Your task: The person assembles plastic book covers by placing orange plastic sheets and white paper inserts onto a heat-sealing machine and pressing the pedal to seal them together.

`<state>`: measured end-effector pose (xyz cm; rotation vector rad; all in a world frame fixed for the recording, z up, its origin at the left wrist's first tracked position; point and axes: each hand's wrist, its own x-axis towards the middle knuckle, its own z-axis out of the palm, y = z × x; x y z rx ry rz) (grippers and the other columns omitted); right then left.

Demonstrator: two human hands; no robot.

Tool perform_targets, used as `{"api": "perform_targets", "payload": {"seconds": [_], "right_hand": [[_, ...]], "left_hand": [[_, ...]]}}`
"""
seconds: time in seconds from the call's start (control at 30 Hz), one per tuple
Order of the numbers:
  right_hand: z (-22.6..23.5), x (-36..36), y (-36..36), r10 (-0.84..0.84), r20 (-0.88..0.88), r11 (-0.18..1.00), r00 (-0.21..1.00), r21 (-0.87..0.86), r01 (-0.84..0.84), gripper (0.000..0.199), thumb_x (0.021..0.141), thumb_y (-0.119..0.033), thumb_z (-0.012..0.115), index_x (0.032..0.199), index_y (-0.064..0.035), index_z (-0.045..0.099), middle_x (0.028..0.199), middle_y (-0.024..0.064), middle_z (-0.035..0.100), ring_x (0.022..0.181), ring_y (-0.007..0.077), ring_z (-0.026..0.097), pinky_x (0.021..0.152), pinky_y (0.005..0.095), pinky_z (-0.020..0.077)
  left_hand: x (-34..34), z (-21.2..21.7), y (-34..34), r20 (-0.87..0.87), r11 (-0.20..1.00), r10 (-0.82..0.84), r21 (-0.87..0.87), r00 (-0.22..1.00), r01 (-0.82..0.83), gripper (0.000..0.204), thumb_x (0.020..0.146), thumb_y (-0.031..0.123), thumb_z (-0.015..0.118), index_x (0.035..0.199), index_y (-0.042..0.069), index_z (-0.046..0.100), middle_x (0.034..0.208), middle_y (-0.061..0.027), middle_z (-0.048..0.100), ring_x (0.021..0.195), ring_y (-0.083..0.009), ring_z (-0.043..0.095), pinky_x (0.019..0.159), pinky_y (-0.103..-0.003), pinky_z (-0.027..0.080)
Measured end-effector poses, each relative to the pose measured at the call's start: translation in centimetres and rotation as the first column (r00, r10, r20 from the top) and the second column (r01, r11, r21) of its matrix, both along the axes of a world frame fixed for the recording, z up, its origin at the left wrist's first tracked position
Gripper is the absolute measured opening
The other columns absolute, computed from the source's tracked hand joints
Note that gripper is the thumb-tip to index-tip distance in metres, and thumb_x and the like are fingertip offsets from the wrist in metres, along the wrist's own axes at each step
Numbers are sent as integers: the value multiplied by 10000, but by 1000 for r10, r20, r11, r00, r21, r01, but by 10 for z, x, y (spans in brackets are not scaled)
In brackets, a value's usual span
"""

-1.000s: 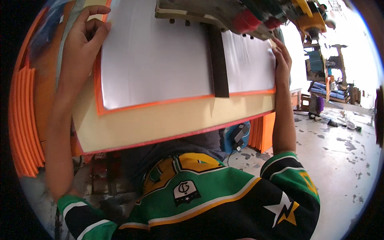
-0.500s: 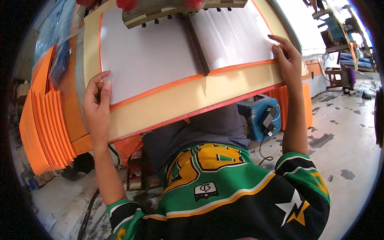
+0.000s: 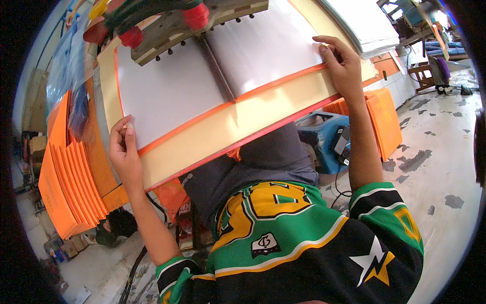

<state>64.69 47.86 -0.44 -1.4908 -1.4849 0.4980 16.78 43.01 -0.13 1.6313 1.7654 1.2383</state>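
L hand (image 3: 123, 152) sits at approx 9 o'clock in the frame, forearm rising from the lower edge, wrist bent back. Its fingers curl and pinch the lower-left corner of the white paper sheet (image 3: 167, 96), thumb on top, at the orange border. R hand (image 3: 344, 66) is at approx 2 o'clock, arm stretched nearly straight up from the green-and-black jersey sleeve; fingers are flat and spread, pressing down on the right edge of the other white sheet (image 3: 263, 48), not clenched around anything.

Both sheets lie side by side on the cream table (image 3: 253, 114) w/ red-orange edge, split by a dark bar (image 3: 217, 68) running toward 12 o'clock. The table is tilted in view, its left end lower.

At 12 o'clock, above the sheets, a wooden block w/ a row of pins (image 3: 202, 23) carries two red knobs (image 3: 195, 15). At 8–9 o'clock a fanned stack of orange folders (image 3: 66, 187) stands beside the table. Under the table at 3 o'clock: a blue machine (image 3: 319, 142) w/ a black cable, and an orange box (image 3: 385, 119) on the concrete floor (image 3: 440, 167). Another stack of white sheets (image 3: 364, 20) lies at 1 o'clock.
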Motion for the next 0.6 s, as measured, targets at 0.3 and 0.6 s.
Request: {"api": "perform_targets", "payload": {"seconds": [0.3, 0.6], "right_hand": [[6, -8, 2, -99, 145, 995, 984, 30, 95, 261, 942, -160, 668, 1193, -109, 714, 639, 30, 539, 597, 90, 482, 574, 287, 417], [9, -9, -5, -75, 253, 997, 965, 12, 75, 239, 956, -64, 619, 1166, -63, 734, 795, 43, 560, 646, 89, 442, 597, 268, 387]], "left_hand": [[4, 10, -12, -94, 997, 71, 1, 993, -71, 216, 1040, 126, 593, 1210, 31, 686, 795, 74, 450, 720, -50, 390, 636, -227, 332], [7, 10, -11, -155, 989, 60, 145, 986, -37, 196, 1013, 66, 576, 1132, -13, 711, 1007, -140, 724, 856, -190, 656, 776, -317, 519]]}}
